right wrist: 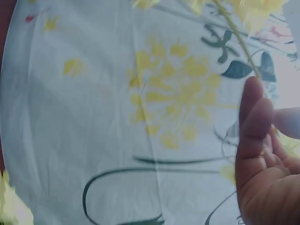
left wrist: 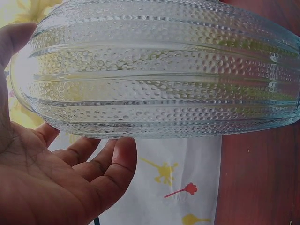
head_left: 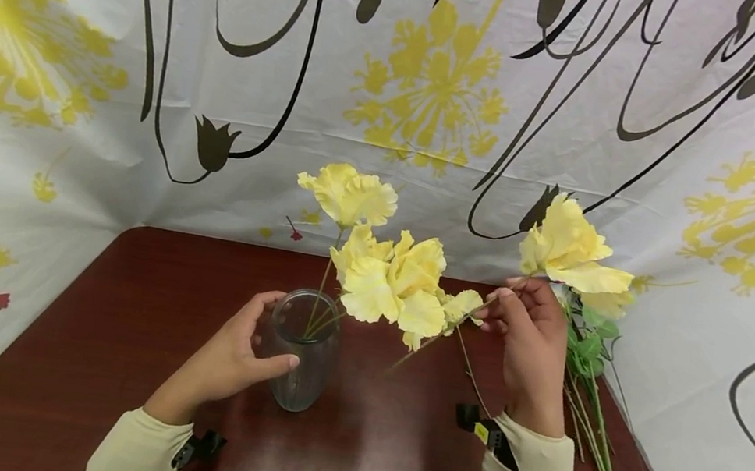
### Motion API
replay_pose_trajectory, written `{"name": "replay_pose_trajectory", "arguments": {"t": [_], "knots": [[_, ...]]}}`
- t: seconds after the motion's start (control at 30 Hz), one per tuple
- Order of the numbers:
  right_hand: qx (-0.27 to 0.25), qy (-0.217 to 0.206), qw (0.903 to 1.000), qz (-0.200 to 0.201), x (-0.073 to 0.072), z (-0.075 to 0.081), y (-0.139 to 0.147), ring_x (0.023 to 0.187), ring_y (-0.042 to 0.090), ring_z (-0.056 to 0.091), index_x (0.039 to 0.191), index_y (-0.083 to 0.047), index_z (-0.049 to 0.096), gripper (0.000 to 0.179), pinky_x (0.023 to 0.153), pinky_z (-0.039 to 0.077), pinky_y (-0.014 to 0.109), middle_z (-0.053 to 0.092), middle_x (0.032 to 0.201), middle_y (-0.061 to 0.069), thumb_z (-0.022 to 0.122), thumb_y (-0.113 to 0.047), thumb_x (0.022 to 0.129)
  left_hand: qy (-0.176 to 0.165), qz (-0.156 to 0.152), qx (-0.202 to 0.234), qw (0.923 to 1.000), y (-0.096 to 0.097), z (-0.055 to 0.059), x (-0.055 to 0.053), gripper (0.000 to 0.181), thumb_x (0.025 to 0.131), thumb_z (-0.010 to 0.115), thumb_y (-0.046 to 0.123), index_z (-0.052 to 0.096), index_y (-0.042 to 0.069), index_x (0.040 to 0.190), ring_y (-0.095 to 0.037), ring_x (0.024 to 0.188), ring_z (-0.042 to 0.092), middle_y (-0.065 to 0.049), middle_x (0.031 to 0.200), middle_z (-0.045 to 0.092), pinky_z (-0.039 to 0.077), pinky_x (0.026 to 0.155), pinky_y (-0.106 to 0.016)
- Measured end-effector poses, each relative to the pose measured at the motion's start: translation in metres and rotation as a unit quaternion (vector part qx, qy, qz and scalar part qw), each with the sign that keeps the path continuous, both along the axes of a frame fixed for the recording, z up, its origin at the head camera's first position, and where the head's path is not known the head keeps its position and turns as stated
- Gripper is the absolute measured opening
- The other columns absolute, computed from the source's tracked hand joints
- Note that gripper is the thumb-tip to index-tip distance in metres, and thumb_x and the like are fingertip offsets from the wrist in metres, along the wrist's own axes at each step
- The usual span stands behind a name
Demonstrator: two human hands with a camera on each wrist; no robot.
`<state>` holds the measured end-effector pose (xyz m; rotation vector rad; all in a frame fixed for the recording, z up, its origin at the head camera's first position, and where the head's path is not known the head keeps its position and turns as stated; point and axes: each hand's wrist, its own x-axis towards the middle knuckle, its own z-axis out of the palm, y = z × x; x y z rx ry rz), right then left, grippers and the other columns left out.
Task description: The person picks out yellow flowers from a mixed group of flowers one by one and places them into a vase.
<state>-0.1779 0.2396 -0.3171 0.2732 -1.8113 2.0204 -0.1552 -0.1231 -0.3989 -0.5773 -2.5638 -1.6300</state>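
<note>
A ribbed clear glass vase (head_left: 299, 379) stands upright on the table. My left hand (head_left: 230, 363) holds it near the rim, thumb in front and fingers on the far side; the left wrist view shows the fingertips at the dimpled glass (left wrist: 154, 70). Yellow artificial flowers (head_left: 389, 280) lean out of the vase, their stems inside. To the right, my right hand (head_left: 534, 341) pinches the stem of another yellow flower (head_left: 570, 247) between thumb and fingers. Its bloom points up and right, and the bare stem slants down to the left, apart from the vase.
A bunch of flowers with green leaves and stems (head_left: 590, 407) lies at the table's right side. A thin stem (head_left: 470, 372) shows left of my right wrist. Behind the dark red table (head_left: 151, 294) hangs a white patterned cloth (head_left: 282, 90).
</note>
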Motion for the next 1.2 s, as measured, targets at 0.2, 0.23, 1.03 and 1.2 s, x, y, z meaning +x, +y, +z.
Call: {"name": "replay_pose_trajectory", "arguments": {"t": [0.2, 0.23, 1.03, 1.2], "knots": [[-0.157, 0.088, 0.9834, 0.025, 0.013, -0.004, -0.018, 0.066, 0.025, 0.067, 0.106, 0.005, 0.050, 0.010, 0.057, 0.053, 0.029, 0.062, 0.083, 0.016, 0.055, -0.001, 0.100, -0.003, 0.001, -0.002, 1.0000, -0.001, 0.000, 0.000, 0.078, 0.083, 0.081, 0.030, 0.036, 0.015, 0.145, -0.029, 0.124, 0.048, -0.010, 0.137, 0.049, 0.044, 0.093, -0.055], [-0.179, 0.097, 0.9787, 0.025, 0.014, -0.005, -0.020, 0.066, 0.026, 0.067, 0.105, 0.005, 0.050, 0.010, 0.057, 0.053, 0.029, 0.063, 0.083, 0.016, 0.055, -0.001, 0.100, -0.003, 0.000, -0.002, 1.0000, -0.001, 0.000, 0.000, 0.078, 0.083, 0.081, 0.030, 0.036, 0.015, 0.145, -0.029, 0.124, 0.048, -0.010, 0.137, 0.049, 0.044, 0.093, -0.055], [-0.084, 0.179, 0.9796, -0.033, 0.021, -0.029, -0.083, 0.074, 0.023, 0.070, 0.108, 0.005, 0.054, 0.011, 0.064, 0.054, 0.029, 0.067, 0.089, 0.015, 0.056, -0.002, 0.100, 0.012, -0.011, 0.010, 0.9998, 0.000, -0.001, 0.000, 0.075, 0.084, 0.081, 0.027, 0.038, 0.013, 0.143, -0.026, 0.117, 0.051, -0.007, 0.131, 0.052, 0.046, 0.088, -0.049], [-0.032, 0.174, 0.9833, -0.044, 0.019, -0.038, -0.097, 0.072, 0.021, 0.069, 0.106, 0.009, 0.054, 0.012, 0.062, 0.053, 0.030, 0.069, 0.085, 0.013, 0.056, -0.001, 0.100, 0.008, -0.005, 0.000, 1.0000, 0.000, 0.000, 0.000, 0.076, 0.083, 0.081, 0.028, 0.038, 0.013, 0.144, -0.027, 0.118, 0.050, -0.009, 0.130, 0.052, 0.045, 0.088, -0.049]]}}
